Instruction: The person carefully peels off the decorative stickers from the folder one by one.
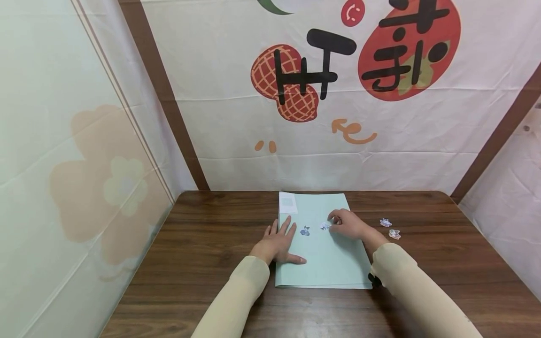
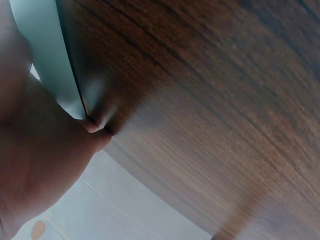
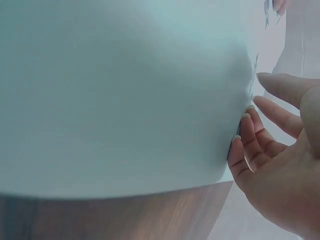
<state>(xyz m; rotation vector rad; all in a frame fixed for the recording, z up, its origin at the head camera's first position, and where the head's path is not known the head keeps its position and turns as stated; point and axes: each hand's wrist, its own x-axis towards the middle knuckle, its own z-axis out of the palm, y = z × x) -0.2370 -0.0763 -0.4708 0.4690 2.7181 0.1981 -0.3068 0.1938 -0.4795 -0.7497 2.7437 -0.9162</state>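
Note:
A mint-green folder (image 1: 325, 267) lies on the wooden table, a white label (image 1: 288, 203) at its upper left. My left hand (image 1: 276, 245) rests spread over the folder's left edge, thumb stretched across the cover; the left wrist view shows fingertips right by that edge. One small blue-and-purple cartoon sticker (image 1: 305, 230) is on the cover, to the right of the left fingers. A second cartoon sticker (image 1: 324, 226) lies farther right, at the fingertips of my right hand (image 1: 348, 225). In the right wrist view, its thumb and index finger stand apart close over the cover, other fingers bent.
Two more cartoon stickers, one upper (image 1: 385, 222) and one lower (image 1: 394, 234), lie on the table (image 1: 439, 263) right of the folder. A printed cloth backdrop (image 1: 236, 169) hangs behind the table. A small black object (image 1: 374, 280) shows beneath the right cuff.

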